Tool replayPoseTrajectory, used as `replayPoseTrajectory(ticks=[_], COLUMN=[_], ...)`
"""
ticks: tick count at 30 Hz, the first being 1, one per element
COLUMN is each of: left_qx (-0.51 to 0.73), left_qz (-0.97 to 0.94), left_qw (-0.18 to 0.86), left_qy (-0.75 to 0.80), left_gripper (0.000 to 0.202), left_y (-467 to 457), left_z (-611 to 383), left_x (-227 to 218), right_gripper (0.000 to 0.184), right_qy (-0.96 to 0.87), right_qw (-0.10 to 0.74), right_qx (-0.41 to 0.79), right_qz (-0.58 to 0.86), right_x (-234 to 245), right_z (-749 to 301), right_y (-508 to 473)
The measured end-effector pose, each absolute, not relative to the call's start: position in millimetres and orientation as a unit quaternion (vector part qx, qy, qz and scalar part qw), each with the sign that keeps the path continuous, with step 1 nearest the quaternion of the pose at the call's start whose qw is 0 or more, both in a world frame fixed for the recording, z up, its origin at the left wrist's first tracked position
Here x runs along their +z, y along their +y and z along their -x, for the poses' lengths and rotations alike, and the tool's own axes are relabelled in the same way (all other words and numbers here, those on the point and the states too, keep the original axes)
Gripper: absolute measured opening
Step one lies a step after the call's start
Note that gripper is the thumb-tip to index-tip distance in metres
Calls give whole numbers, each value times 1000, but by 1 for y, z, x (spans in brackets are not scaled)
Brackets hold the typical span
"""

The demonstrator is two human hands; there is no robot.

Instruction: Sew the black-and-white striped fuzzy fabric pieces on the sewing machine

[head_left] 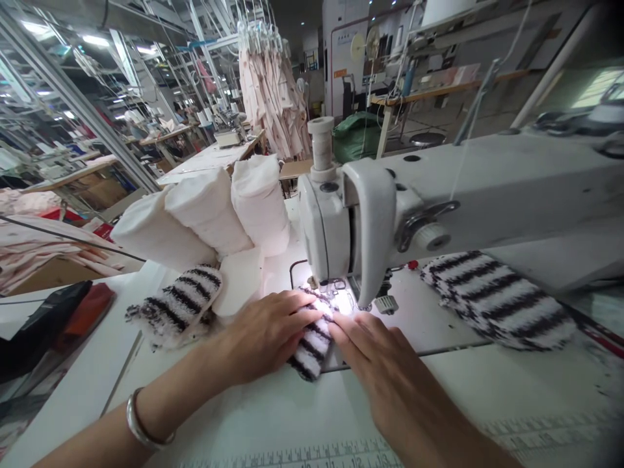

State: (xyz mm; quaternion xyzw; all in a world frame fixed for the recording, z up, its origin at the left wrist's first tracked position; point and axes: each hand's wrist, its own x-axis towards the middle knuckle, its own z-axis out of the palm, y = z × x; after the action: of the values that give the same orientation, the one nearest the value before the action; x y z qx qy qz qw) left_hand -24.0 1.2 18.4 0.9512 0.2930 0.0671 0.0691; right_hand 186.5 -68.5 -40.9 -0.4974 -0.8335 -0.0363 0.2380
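Under the lit needle area of a white sewing machine [331, 227] lies a black-and-white striped fluffy fabric piece [312, 348]. My left hand [270, 331] rests on it from the left, fingers stretched over its upper part. From the right, my right hand [377, 357] presses its fingertips along the piece's edge, fingers extended. The undersides of both hands are hidden. Left of my left hand lies another striped piece [182, 299], beside a flat white pad [238, 283]. A stack of striped fabric pieces [497, 299] sits on the right of the machine bed.
Three bundles of white pads [260, 201] stand behind the left hand. A measuring tape strip [341, 455] runs along the table's front edge. Dark and red cloth [82, 325] lies at the left. Pink garments [270, 84] hang behind, near a green sack [358, 134].
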Motion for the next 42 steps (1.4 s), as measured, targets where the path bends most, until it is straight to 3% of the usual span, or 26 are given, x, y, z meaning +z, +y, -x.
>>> replayPoseTrajectory(ticks=[9,15,22,31,37,42], left_qx=[137,192,205,210,208,207], left_qz=[-901,-918,-917,-919,-926,-926], left_qw=[-18,136,127,131,125,135], left_qy=[411,318,319,308,288,285], left_gripper=[33,22,5,8,23,24], left_y=[-28,-28,-38,-41,-40,-30], left_z=[-8,-2,-2,-1,0,1], left_x=[0,5,4,1,-3,-1], right_gripper=[59,70,70,68,58,54], right_qy=[-853,-844,-817,-803,-819,-813], right_qw=[183,215,265,278,224,230], right_qx=[37,8,28,-19,-107,-116], right_qz=[488,490,512,526,517,522], right_x=[-8,-19,-43,-38,-37,-37], right_z=[-212,-220,-230,-217,-200,-194], right_y=[-35,-58,-89,-101,-101,-88])
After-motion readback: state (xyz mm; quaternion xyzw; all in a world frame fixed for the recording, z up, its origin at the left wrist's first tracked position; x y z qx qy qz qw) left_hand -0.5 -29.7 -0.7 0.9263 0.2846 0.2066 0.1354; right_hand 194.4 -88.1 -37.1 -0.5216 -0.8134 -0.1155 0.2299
